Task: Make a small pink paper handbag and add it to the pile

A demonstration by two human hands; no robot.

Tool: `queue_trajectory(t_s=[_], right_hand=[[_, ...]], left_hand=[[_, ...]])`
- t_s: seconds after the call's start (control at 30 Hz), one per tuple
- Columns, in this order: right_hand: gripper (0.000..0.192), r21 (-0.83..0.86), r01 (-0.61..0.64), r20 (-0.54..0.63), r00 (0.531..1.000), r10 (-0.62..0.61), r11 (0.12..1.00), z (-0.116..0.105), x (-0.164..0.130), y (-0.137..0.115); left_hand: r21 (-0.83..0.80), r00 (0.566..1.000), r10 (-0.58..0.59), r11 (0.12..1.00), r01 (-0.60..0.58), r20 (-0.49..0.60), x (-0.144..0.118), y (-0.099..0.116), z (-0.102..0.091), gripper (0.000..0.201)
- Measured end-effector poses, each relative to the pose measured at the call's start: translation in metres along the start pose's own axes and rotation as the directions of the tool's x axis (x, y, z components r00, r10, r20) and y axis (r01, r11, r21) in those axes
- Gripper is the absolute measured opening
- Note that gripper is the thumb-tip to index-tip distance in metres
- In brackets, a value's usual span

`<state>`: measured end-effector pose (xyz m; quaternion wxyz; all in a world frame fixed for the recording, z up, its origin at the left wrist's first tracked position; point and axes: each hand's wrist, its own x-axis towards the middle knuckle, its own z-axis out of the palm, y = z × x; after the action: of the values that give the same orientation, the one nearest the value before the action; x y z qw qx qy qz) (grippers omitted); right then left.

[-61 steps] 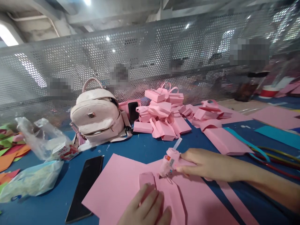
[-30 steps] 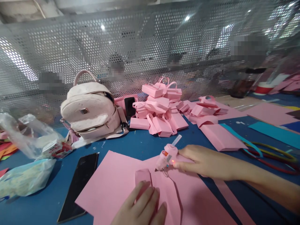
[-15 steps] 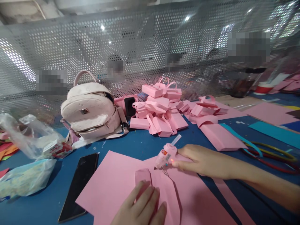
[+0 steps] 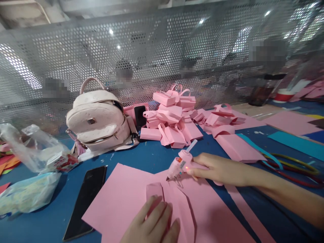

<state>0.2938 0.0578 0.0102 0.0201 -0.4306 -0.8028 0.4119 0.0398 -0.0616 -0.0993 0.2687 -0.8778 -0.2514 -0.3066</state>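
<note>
My right hand [image 4: 211, 167] is wrapped round the grip of a small pink glue gun [image 4: 177, 165]. A clear glue stick [image 4: 191, 145] pokes out of its back, and a small light glows on its side. The nozzle points down and left, just above the far end of a folded pink paper piece [image 4: 182, 209]; whether it touches cannot be told. My left hand [image 4: 149, 222] holds this folded piece down, with bent fingers pressing on its flap; the palm is out of frame. Beneath lie larger flat pink paper sheets [image 4: 113, 195].
A black phone [image 4: 86, 202] lies at left, near plastic bags [image 4: 27, 192]. Behind stand a white backpack [image 4: 97, 118] and a heap of small pink paper bags [image 4: 172, 118]. Blue strips [image 4: 296, 143] and coloured loops [image 4: 293, 168] lie at right. A perforated metal screen [image 4: 152, 50] closes the back.
My right hand has raised the glue gun slightly, its nozzle shifting a little up towards the far end of the fold. My left hand stays in place.
</note>
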Motion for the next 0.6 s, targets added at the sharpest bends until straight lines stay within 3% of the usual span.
queue_trajectory(t_s=[0.1,0.6], right_hand=[[0.054,0.077,0.019,0.058,0.998,-0.023,0.997,-0.002,0.005,0.006],[0.057,0.12,0.06,0.092,0.993,-0.071,0.991,-0.003,0.013,0.017]], left_hand=[[-0.001,1.0,-0.01,1.0,0.01,-0.016,0.002,0.0,0.0,0.04],[-0.012,0.999,-0.02,1.0,0.02,-0.036,0.001,0.0,0.002,0.032]])
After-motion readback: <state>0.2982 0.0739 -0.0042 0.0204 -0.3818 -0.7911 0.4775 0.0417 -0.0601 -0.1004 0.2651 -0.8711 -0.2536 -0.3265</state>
